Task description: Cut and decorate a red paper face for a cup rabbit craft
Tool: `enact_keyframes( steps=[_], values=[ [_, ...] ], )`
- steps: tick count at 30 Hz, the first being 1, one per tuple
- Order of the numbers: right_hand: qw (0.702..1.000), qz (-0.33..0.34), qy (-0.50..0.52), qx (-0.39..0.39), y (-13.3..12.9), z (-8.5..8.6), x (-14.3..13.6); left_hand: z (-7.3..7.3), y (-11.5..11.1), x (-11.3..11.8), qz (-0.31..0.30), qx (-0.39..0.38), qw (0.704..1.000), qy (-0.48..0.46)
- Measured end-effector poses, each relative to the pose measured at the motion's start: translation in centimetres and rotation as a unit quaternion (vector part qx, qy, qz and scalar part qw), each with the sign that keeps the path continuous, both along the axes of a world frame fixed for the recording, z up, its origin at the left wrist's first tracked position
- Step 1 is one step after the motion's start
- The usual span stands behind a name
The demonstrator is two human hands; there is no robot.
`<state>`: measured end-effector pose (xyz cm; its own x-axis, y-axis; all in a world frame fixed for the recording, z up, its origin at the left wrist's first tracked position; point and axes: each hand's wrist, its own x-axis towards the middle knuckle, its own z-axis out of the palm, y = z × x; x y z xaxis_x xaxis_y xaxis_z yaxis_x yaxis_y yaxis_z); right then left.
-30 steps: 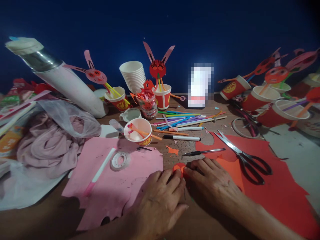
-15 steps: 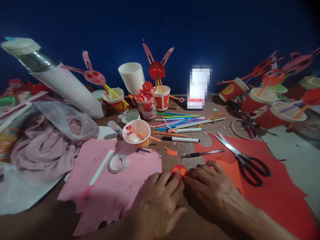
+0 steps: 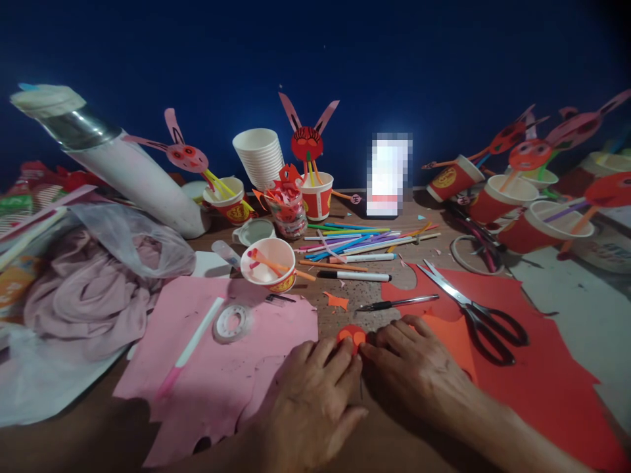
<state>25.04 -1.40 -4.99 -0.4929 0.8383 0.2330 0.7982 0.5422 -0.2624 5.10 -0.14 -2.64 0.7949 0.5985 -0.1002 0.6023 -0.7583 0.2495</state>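
Observation:
A small red paper cutout (image 3: 351, 330) with two orange paper circles (image 3: 359, 337) lies between my hands on the brown table. My left hand (image 3: 315, 394) rests over its lower left part, fingers stretched forward and thumb apart. Fingers bent, my right hand (image 3: 414, 358) keeps hold of the cutout's right edge; its thumb is hidden. Beside the right hand are an orange paper sheet (image 3: 456, 341), large red paper (image 3: 537, 341) and black-handled scissors (image 3: 468, 305). A black pen (image 3: 397, 303) lies just beyond the fingers, near an orange paper scrap (image 3: 336, 301).
Pink paper (image 3: 197, 387) with a tape roll (image 3: 231, 323) spreads at left. Colored sticks (image 3: 365, 240) and a marker (image 3: 353, 276) lie ahead, near a paper cup (image 3: 269, 263). Behind stand stacked cups (image 3: 259, 154), a lit screen (image 3: 389, 174) and rabbit-faced cup figures (image 3: 315, 197).
The view has shifted slightly, so the objects at the back appear a little lower and those at right further left. Both hands stay on the red cutout with hardly any movement.

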Motion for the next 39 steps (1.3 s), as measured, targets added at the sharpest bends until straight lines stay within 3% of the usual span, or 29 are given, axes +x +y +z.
enact_keyframes(
  steps=[11,21,26,32,39],
  values=[
    [1.000,-0.004,0.001,0.009,0.2,0.4,-0.4,-0.4,-0.4,-0.2,0.017,0.004,1.000,-0.019],
    [1.000,-0.010,-0.006,0.014,0.3,0.7,-0.4,0.6,-0.1,-0.1,0.009,0.001,1.000,-0.011],
    [1.000,-0.009,-0.006,0.023,0.3,0.5,-0.4,0.3,-0.3,-0.3,0.012,0.008,1.000,-0.019],
    [0.999,-0.006,-0.005,0.037,0.5,0.9,-0.7,-0.2,-0.1,-0.7,0.016,0.008,0.997,-0.075],
    [0.998,0.028,-0.007,0.050,0.5,0.8,-0.6,1.6,1.4,-2.1,0.017,0.050,0.977,-0.205]
  ],
)
